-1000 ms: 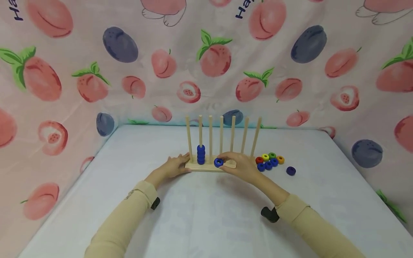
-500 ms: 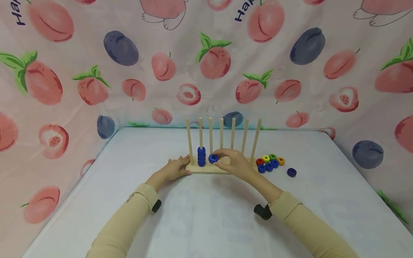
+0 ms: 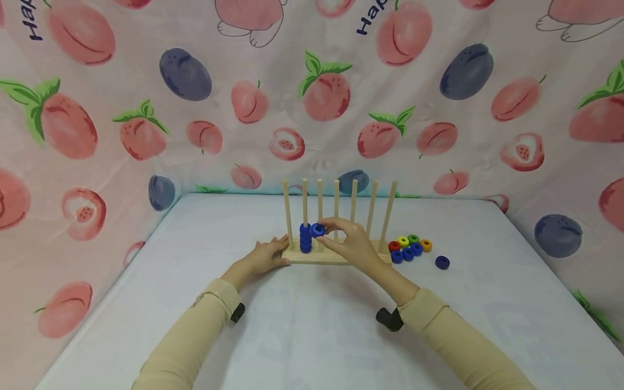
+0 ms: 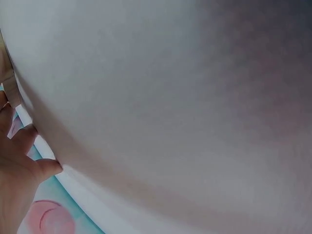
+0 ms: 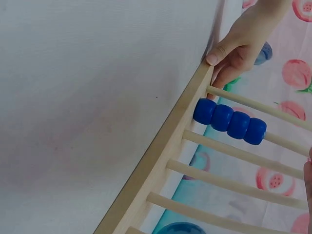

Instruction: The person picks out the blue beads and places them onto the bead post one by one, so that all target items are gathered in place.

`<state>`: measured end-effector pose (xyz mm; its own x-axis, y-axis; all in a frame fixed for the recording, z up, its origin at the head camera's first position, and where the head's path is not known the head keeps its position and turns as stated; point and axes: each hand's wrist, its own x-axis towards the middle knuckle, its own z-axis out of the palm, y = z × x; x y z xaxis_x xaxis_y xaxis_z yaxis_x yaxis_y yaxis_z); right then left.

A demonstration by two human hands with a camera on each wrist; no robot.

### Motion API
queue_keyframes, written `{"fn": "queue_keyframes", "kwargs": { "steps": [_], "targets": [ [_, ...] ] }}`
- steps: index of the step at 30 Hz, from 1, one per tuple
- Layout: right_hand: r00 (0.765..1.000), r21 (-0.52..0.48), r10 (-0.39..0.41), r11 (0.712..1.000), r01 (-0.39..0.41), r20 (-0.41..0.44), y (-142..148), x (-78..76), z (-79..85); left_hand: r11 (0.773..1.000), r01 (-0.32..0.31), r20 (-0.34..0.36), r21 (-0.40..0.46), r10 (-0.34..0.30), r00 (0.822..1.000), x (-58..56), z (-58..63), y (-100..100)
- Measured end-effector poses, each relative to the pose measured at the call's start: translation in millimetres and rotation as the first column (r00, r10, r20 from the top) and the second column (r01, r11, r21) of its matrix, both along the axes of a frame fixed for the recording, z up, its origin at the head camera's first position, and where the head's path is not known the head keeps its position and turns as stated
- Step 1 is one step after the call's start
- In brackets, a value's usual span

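Observation:
A wooden peg rack (image 3: 312,260) with several upright pegs stands on the table. Several blue beads (image 3: 305,238) are stacked on its second peg from the left; the right wrist view shows this blue stack (image 5: 230,122) close up. My left hand (image 3: 263,255) grips the left end of the base, its thumb (image 5: 212,58) on the front edge and the fingers behind. Between thumb and fingertips my right hand (image 3: 355,245) pinches a blue bead (image 3: 318,230), its hole showing. That bead is raised beside the top of the stack, in front of the third peg.
Right of the rack lie loose beads: red (image 3: 394,246), yellow (image 3: 403,241), green (image 3: 413,239), orange (image 3: 426,245) and several blue ones (image 3: 408,254). A dark purple bead (image 3: 442,262) lies apart, further right. A fruit-print cloth (image 3: 326,135) hangs behind the table.
My right hand has carried the blue bead left and upward, from in front of the rack's middle to beside the blue stack. The left hand has stayed on the base.

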<state>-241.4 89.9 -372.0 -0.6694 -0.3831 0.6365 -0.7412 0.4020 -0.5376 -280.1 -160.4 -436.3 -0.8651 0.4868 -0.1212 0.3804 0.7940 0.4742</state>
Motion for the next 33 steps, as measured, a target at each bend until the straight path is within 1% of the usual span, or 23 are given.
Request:
{"fn": "queue_keyframes", "kwargs": {
  "steps": [7, 11, 16, 23, 27, 30, 33],
  "targets": [
    [0.999, 0.012, -0.015, 1.000, 0.015, -0.051, -2, -2.3, 8.0, 1.000, 0.014, -0.008, -0.002, -0.014, 1.000, -1.3, 0.7, 1],
    [0.999, 0.013, -0.019, 1.000, 0.020, -0.045, -3, -4.6, 12.0, 1.000, 0.026, -0.018, -0.005, -0.026, 1.000, -2.9, -0.2, 1],
    [0.999, -0.013, -0.006, 1.000, 0.005, -0.034, -5, -6.9, 16.0, 1.000, 0.020, -0.018, -0.015, -0.020, 1.000, -3.5, -1.8, 1],
    [0.993, -0.032, 0.012, 0.999, -0.016, -0.118, -8, -9.9, 23.0, 1.000, 0.009, -0.020, -0.021, -0.009, 1.000, -2.0, -2.2, 1],
    [0.984, -0.019, 0.001, 1.000, -0.004, -0.176, -9, -12.5, 27.8, 1.000, 0.019, -0.008, -0.004, -0.019, 1.000, -1.4, -2.0, 1],
    [0.979, -0.016, -0.011, 1.000, 0.007, -0.204, -11, -15.1, 31.8, 1.000, 0.020, 0.004, -0.001, -0.020, 1.000, -1.4, -2.0, 1],
    [0.976, -0.031, -0.008, 1.000, 0.002, -0.216, -15, -18.9, 36.1, 1.000, 0.005, 0.006, -0.013, -0.005, 1.000, -1.4, -1.3, 0]
  ]
}}
